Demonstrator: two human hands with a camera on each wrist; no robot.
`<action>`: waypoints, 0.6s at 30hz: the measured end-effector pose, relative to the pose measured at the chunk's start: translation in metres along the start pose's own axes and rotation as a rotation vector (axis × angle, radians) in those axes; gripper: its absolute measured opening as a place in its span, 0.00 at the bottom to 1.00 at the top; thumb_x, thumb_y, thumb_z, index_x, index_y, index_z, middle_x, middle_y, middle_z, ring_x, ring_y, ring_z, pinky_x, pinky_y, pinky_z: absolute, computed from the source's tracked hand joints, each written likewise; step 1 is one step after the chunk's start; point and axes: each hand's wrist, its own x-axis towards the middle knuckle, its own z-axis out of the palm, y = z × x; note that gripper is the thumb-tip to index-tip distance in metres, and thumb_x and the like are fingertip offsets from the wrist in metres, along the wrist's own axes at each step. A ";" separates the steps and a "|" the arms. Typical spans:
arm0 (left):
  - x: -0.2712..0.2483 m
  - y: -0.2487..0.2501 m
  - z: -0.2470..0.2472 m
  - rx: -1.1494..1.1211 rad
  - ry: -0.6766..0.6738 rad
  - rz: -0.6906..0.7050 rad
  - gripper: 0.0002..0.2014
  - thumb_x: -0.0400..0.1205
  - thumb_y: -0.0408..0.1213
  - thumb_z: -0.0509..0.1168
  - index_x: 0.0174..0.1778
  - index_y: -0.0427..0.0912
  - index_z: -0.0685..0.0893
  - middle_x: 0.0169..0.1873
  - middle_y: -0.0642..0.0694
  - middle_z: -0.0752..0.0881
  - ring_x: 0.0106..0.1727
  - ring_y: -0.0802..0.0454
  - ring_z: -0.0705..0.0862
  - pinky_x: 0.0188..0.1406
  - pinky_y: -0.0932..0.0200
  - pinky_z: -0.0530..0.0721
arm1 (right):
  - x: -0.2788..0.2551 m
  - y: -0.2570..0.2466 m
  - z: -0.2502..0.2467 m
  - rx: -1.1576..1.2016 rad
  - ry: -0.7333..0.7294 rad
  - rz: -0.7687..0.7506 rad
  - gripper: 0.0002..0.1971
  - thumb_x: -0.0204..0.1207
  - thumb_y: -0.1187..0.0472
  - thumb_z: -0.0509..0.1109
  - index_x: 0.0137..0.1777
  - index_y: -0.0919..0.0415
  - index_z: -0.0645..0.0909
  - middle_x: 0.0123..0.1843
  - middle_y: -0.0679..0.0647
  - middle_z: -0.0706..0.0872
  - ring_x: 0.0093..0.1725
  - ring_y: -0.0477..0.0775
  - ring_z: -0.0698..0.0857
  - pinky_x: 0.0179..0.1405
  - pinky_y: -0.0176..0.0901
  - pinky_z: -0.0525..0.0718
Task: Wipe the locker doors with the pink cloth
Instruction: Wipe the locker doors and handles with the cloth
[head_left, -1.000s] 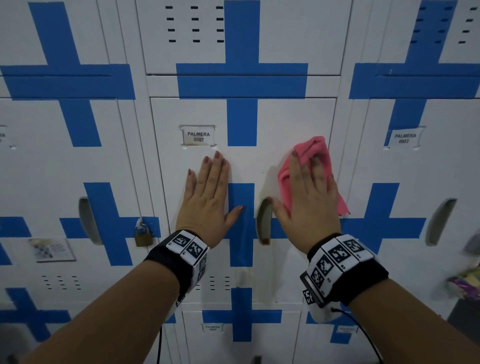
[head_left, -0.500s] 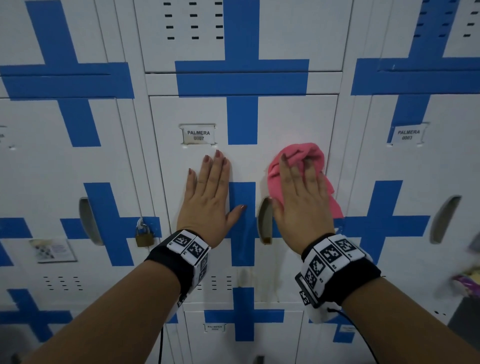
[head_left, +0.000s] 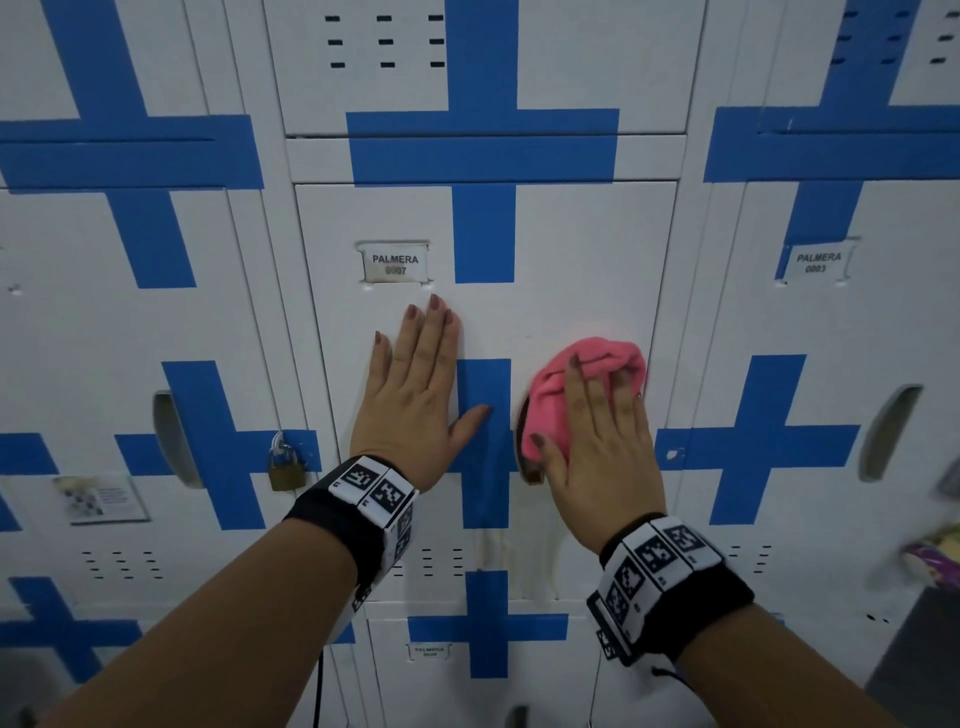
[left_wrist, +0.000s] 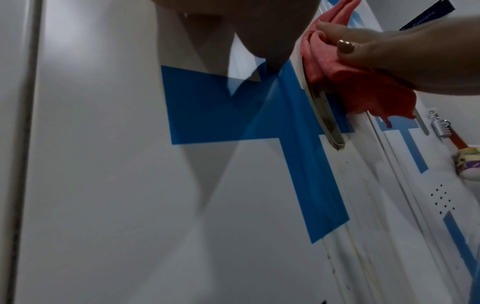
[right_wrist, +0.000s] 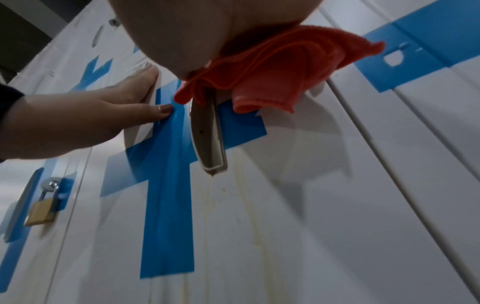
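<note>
Right of centre in the head view, the bunched pink microfibre cloth (head_left: 587, 384) sits pressed against the white metal locker door with blue painted crosses (head_left: 571, 249), covering the top of its recessed oval handle slot (head_left: 527, 467). My right hand (head_left: 597, 441) lies flat on the cloth, fingers straight and spread over it, thumb at its lower left edge; I am pressing it, not clutching it. My left hand (head_left: 415, 395) is open too, palm flat on the same door just left of the slot, thumb tip on the blue vertical bar.

To do this pass well, I judge I should keep my palm's weight even so the cloth stays spread rather than rolling into a wad, work its edge round the rim of the slot, then carry long overlapping strokes down to the yellowish drip streaks (right_wrist: 249, 216) below the handle, which look like the dirtiest patch. My left hand should keep bracing so the door does not rattle.

Counting what shows: one cloth, two hands, two wristbands with black-and-white markers. Two name labels are readable, in the centre and at the upper right, with a smaller one at the bottom centre. I see four handle slots and one brass padlock (head_left: 285, 470) at the left.
</note>
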 end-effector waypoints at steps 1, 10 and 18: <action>0.000 0.000 0.000 0.001 -0.001 0.000 0.43 0.81 0.65 0.45 0.81 0.41 0.33 0.81 0.45 0.33 0.82 0.47 0.34 0.80 0.44 0.39 | 0.003 0.000 -0.002 0.005 -0.002 0.012 0.37 0.81 0.39 0.45 0.81 0.51 0.30 0.84 0.53 0.40 0.83 0.59 0.41 0.79 0.57 0.44; -0.003 -0.006 0.004 0.008 0.007 0.019 0.45 0.80 0.67 0.44 0.81 0.42 0.33 0.81 0.46 0.32 0.83 0.47 0.36 0.81 0.43 0.41 | 0.032 0.001 -0.017 -0.002 0.056 -0.001 0.40 0.80 0.39 0.51 0.82 0.53 0.33 0.85 0.56 0.43 0.82 0.64 0.41 0.80 0.61 0.45; -0.004 -0.006 0.003 0.014 -0.002 0.018 0.44 0.80 0.66 0.44 0.81 0.42 0.32 0.80 0.46 0.30 0.83 0.46 0.36 0.80 0.43 0.39 | 0.048 -0.006 -0.033 -0.027 0.076 -0.042 0.40 0.81 0.45 0.56 0.82 0.55 0.35 0.85 0.57 0.42 0.82 0.64 0.39 0.79 0.57 0.40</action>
